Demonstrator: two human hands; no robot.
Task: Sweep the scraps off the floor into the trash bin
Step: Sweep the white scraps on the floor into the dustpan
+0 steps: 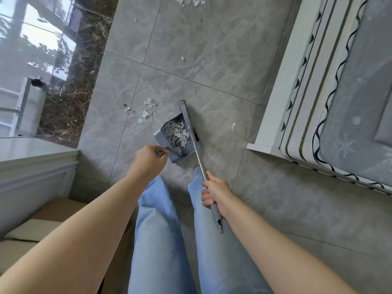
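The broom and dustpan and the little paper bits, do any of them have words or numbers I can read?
None can be read.
Grey plastic dustpan: no label shows.
Grey long-handled broom: no brand shows.
White torn paper scraps: too small and blurred to tell if any are printed.

The left hand gripped the dustpan handle; the right hand gripped the broom shaft. Scraps filled the pan. More paper lay at its eleven o'clock, another pile at twelve.
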